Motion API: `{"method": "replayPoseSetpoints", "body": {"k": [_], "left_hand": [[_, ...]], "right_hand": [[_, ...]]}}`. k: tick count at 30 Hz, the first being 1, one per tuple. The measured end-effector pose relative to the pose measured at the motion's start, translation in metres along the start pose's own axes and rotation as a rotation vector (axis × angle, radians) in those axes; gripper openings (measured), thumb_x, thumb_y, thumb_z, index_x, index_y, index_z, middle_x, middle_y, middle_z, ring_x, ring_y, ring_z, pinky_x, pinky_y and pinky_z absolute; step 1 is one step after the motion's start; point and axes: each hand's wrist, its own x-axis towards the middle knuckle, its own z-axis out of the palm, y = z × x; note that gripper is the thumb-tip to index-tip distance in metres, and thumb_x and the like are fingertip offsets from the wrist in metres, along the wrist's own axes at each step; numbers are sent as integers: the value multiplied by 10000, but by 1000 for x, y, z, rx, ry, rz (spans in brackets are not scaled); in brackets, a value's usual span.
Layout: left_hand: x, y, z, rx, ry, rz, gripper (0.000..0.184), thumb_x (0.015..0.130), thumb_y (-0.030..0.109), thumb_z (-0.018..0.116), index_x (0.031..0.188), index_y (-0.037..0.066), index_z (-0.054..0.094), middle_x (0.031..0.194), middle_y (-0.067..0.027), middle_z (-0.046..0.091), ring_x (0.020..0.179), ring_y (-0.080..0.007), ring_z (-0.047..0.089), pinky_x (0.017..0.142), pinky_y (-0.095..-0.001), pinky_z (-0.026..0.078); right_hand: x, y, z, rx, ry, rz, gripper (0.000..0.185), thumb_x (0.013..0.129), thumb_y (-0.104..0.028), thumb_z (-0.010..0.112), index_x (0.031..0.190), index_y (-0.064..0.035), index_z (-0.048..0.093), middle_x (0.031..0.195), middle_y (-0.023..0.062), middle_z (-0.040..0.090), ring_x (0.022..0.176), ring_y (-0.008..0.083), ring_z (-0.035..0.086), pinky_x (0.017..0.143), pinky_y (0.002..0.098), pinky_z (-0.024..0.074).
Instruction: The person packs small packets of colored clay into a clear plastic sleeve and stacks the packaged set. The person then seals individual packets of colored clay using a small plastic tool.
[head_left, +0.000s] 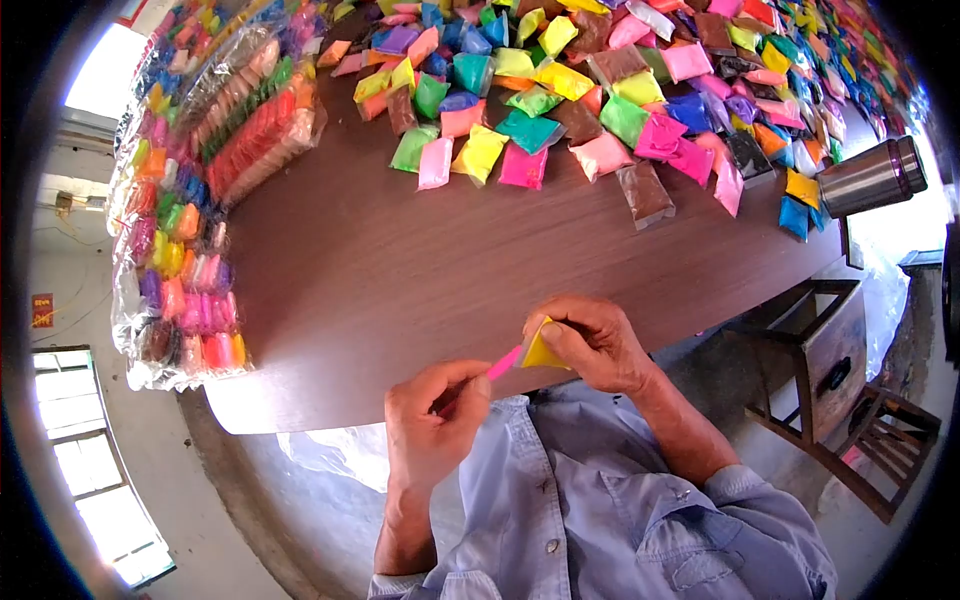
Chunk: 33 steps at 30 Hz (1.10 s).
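Note:
Above my lap, at the table's near edge, my right hand (590, 342) pinches a small yellow packet (543, 350) between thumb and fingers. My left hand (437, 408) is closed on a thin pink strip (505, 363); its far end meets the left side of the yellow packet. The curled left fingers partly hide what else lies in that palm. Across the brown table (400, 260) lies a large loose pile of small coloured packets (480, 155), pink, yellow, green, blue and brown among them.
Clear bags of packed coloured packets (265, 140) line the table's left side. A metal flask (873, 178) lies tilted at the right edge. Right of the table stand a wooden stool (835, 365) and a slatted wooden piece (890, 450).

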Motion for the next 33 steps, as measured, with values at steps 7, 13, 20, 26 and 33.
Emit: {"method": "replayPoseSetpoints", "body": {"k": [7,13,20,26,33], "left_hand": [[3,0,1,24,-3,29,96,948,21,746,1023,-23,787,749,21,668,654,-29,524,574,-221,402],[2,-5,2,1,-41,31,97,954,24,747,1031,-26,780,743,18,669,658,-34,543,579,-223,420],[2,-11,6,25,-51,17,91,968,30,742,1034,-22,776,743,10,677,661,-37,562,586,-224,441],[6,-16,7,35,-37,12,95,987,38,719,1052,-20,756,773,-6,701,674,-47,579,596,-232,458],[15,-39,15,108,-25,77,65,970,25,726,1018,-18,736,762,-50,694,671,-73,612,600,-261,480]], "right_hand": [[-2,4,0,18,-1,37,194,1039,-44,560,1094,23,734,1035,77,728,962,123,652,858,286,529],[-2,5,-3,-8,-20,46,187,1031,-47,574,1081,15,743,1009,73,731,949,123,658,847,288,528],[-1,7,-2,-21,-11,34,176,1036,-54,595,1093,8,749,997,64,731,938,116,654,841,279,529],[-4,-12,-1,-227,161,51,165,1024,-84,674,1168,-16,721,1014,101,745,919,163,693,837,322,559],[-11,-15,-22,-850,355,-170,252,914,-78,782,1154,-54,708,1040,157,693,943,386,698,827,450,583]]}}
